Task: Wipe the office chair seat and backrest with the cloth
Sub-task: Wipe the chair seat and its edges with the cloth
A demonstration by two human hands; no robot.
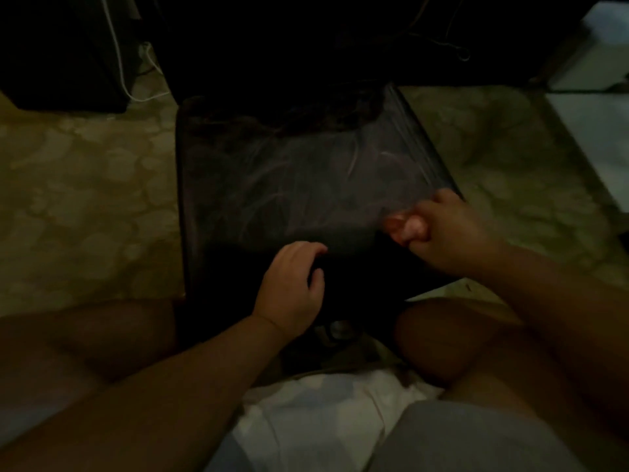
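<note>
Very dim room, seen from above. Black office chair seat (289, 185) in the middle, glossy, with pale smeared streaks across its surface; far edge lost in shadow, so backrest cannot be told apart from the dark behind. Right hand (446, 233) at the right edge of the seat, fingers clenched round a small pinkish cloth (405, 228), bunched up and pressed on the seat surface. Left hand (292, 284) at the near edge of the seat, fingers curled over this edge and resting on it; whether really gripping the edge or only lying there, cannot tell. Hands apart from each other, the left lower and nearer the middle. Under the near edge, a dark round part of the chair base (337, 330), blurred. Two bare knees (442, 335) on either side of the base, close to the seat front. Floor (85, 206) all around with a mottled, cloudy beige pattern, marble-like. At upper left, a dark box-like object (64, 52) standing on the floor, with a white cable (122, 63) running down beside it and curling on the floor. At upper right, thin dark wires (456, 46) hanging in the shadow. At far right, a pale glossy panel or furniture (592, 107) with a dark frame, kind not clear.
</note>
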